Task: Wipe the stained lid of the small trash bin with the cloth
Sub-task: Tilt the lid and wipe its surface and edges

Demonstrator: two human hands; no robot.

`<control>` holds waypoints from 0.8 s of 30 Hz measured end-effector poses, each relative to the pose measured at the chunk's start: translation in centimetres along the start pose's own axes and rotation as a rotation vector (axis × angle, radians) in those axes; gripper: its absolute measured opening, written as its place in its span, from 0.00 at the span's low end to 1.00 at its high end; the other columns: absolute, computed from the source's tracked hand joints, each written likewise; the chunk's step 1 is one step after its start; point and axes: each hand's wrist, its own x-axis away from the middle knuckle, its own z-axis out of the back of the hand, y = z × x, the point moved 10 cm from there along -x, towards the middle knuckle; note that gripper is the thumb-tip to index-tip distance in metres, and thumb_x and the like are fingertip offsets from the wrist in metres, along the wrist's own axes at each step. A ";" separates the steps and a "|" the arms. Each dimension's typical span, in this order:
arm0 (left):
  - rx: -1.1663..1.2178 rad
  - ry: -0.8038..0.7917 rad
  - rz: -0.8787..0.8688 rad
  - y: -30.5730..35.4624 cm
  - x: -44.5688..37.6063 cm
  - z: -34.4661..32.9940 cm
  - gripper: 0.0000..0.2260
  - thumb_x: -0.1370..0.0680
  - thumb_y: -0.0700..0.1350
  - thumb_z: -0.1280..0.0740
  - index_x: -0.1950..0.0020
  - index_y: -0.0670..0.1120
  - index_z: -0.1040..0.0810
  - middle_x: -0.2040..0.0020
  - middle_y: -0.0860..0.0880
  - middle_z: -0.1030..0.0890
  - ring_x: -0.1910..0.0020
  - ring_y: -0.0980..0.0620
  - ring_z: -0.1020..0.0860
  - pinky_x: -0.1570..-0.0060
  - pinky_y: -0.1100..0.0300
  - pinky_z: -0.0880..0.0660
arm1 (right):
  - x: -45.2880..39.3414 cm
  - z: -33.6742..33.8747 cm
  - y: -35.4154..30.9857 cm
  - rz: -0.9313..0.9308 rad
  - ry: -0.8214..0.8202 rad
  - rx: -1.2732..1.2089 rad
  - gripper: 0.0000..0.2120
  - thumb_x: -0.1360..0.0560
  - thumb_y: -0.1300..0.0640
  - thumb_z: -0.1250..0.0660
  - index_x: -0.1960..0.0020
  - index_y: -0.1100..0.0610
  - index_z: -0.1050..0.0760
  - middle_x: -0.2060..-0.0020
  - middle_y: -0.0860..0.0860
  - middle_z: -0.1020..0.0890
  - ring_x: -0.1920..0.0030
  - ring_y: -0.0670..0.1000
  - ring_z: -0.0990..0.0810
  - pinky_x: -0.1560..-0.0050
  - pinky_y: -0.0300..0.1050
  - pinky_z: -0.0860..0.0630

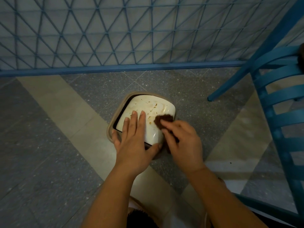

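The small trash bin (113, 129) stands on the tiled floor (49, 129), near a blue lattice railing (115, 38) and left of a blue chair (279, 96). Its cream swing lid (148, 109) sits tilted inside the tan rim and carries brown smears and specks, mostly across the middle and right. The left hand (131, 140) lies flat and open on the lid's near left portion, fingers spread, thumb hooked at the near edge; this appears intended to stop the pivoting lid from swinging under pressure. The right hand (182, 142) pinches a dark brown cloth (164, 120) in its fingertips and presses it against the lid's right edge, where staining is heavy. Judgement: wiping is under way and incomplete; stains are visible beyond the cloth's contact area.
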 end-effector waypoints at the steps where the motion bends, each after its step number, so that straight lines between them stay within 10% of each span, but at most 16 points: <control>1: 0.000 0.006 0.004 -0.1 0.0 0.0 0.44 0.27 0.64 0.37 0.25 0.62 0.67 0.24 0.59 0.68 0.25 0.56 0.67 0.28 0.42 0.66 | -1.2 0.1 0.4 -0.043 0.019 0.000 0.14 0.24 0.56 0.34 0.39 0.52 0.22 0.52 0.51 0.20 0.52 0.50 0.22 0.54 0.42 0.24; 11: 0.050 -0.022 0.052 -0.3 -0.2 -0.7 0.53 0.33 0.62 0.29 0.26 0.62 0.68 0.24 0.60 0.66 0.25 0.56 0.66 0.28 0.42 0.66 | -0.9 -1.0 6.2 -0.565 0.080 -0.207 0.15 0.22 0.54 0.37 0.36 0.52 0.26 0.41 0.50 0.23 0.45 0.42 0.28 0.43 0.38 0.32; 24: 0.039 -0.006 0.053 -0.1 -0.2 -0.6 0.53 0.34 0.61 0.28 0.25 0.62 0.67 0.24 0.60 0.65 0.24 0.55 0.64 0.28 0.42 0.64 | -0.7 -0.1 4.1 -0.422 0.129 -0.271 0.13 0.23 0.56 0.36 0.38 0.52 0.24 0.47 0.45 0.24 0.47 0.39 0.27 0.45 0.26 0.32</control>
